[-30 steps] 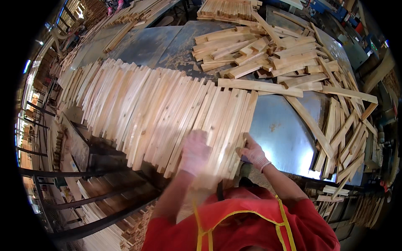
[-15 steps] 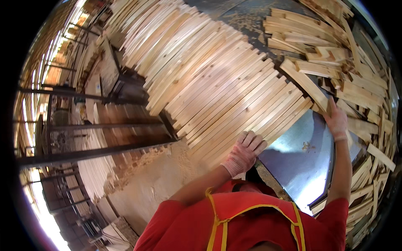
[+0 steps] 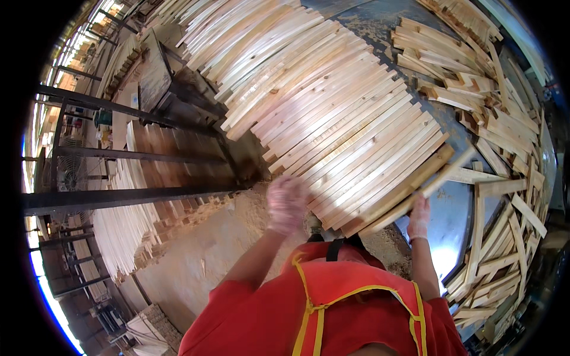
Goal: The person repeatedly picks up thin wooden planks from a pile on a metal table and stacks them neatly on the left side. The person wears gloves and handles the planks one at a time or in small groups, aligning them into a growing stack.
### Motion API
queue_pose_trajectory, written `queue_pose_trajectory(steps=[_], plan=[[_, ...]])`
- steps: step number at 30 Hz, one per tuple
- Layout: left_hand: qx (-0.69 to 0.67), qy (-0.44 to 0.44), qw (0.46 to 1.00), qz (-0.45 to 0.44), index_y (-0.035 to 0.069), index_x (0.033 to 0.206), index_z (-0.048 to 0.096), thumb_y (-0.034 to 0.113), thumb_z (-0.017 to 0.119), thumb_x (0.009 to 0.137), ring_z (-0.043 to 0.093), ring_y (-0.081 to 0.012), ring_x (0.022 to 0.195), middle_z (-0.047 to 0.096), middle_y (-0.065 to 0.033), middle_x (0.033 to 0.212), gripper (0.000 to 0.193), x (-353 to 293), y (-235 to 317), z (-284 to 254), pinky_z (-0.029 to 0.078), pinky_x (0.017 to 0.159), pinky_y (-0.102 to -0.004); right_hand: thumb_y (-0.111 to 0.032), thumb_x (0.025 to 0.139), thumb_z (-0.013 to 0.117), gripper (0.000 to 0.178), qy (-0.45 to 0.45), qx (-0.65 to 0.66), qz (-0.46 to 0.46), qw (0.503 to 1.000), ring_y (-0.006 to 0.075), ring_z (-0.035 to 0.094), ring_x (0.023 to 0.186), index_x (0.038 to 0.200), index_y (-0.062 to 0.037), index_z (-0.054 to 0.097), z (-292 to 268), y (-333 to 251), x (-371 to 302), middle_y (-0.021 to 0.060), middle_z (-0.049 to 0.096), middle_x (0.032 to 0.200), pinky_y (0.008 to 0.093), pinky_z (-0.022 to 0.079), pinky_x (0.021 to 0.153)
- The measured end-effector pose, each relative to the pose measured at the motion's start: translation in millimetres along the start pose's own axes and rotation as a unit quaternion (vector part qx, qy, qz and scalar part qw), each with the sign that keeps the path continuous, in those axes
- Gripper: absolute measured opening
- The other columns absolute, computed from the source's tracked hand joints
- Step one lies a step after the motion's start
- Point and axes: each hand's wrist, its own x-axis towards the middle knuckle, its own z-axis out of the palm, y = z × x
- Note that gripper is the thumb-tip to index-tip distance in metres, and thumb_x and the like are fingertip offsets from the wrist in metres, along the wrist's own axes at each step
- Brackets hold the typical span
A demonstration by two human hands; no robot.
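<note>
A long row of pale wooden strips (image 3: 350, 136) lies side by side on the metal surface in front of me. At the row's near right end, one loose wooden strip (image 3: 439, 180) slants along a darker-edged strip (image 3: 409, 187). My right hand (image 3: 419, 219), in a pale knit glove, is closed on the loose strip at its outer edge; part of the fingers is hidden. Beside the left ends of the strips, my left hand (image 3: 287, 202) hovers in the same kind of glove. Motion blurs its fingers, and nothing shows clearly in it.
Offcuts and loose boards (image 3: 493, 130) lie in a messy heap along the right. A bare patch of metal table (image 3: 442, 237) shows beside my right hand. To the left run dark metal bars (image 3: 130, 199) and stacked boards (image 3: 172, 154). Sawdust (image 3: 252, 216) covers the near left surface.
My right hand has brought the wooden strip from the far right heap in against the row's near end. My left hand has moved left, off the near strips. The view has shifted slightly.
</note>
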Motion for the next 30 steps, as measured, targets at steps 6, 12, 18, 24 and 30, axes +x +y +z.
queue_pose_trajectory(steps=[6,12,18,24,30], plan=[[0.017,0.081,0.961,-0.265,0.009,0.128,0.069,0.044,0.075,0.097,0.066,-0.0232,0.105,0.072,-0.0066,0.119,0.047,36.4,-17.0,-64.3,0.055,0.091,-0.0392,-0.037,0.103,0.061,0.051,-0.123,0.230,0.028,0.965,0.0263,0.061,0.120,0.140,-0.0027,0.056,19.2,-10.5,-5.4,0.0131,0.065,0.131,0.0414,0.049,0.108],[-0.219,0.050,0.905,-0.361,0.016,0.127,0.067,0.048,0.070,0.100,0.070,-0.0227,0.097,0.073,-0.0047,0.115,0.042,31.3,6.1,-30.2,0.058,0.076,-0.0437,-0.037,0.097,0.071,0.043,0.000,0.218,0.011,0.976,0.0244,0.067,0.092,0.125,-0.0055,0.064,30.4,-12.7,-19.9,0.0079,0.071,0.103,0.0399,0.058,0.086],[-0.049,0.046,0.941,-0.331,0.015,0.117,0.067,0.053,0.065,0.101,0.069,-0.0229,0.082,0.071,-0.0046,0.100,0.041,34.0,15.4,-54.3,0.058,0.075,-0.0402,-0.012,0.093,0.069,0.055,0.025,-0.033,0.036,0.998,0.0182,0.064,0.101,0.145,-0.0037,0.054,46.8,-28.1,-23.6,0.0097,0.069,0.115,0.0346,0.053,0.086],[-0.090,-0.069,0.936,-0.333,0.007,0.105,0.070,0.065,0.071,0.092,0.072,-0.0288,0.083,0.072,-0.0111,0.096,0.060,54.5,93.7,-66.5,0.061,0.077,-0.0445,-0.018,0.077,0.070,0.058,-0.222,0.367,0.106,0.897,0.0325,0.069,0.099,0.131,0.0002,0.060,25.7,-20.8,-10.3,0.0154,0.070,0.111,0.0473,0.059,0.093],[0.041,-0.341,0.878,-0.334,-0.003,0.150,0.050,0.049,0.071,0.096,0.072,-0.0262,0.091,0.071,-0.0193,0.114,0.078,116.5,172.2,3.2,0.061,0.082,-0.0413,-0.017,0.074,0.075,0.062,-0.265,0.395,0.161,0.865,0.0378,0.071,0.100,0.131,0.0027,0.062,17.4,12.5,33.9,0.0193,0.072,0.114,0.0529,0.061,0.092]])
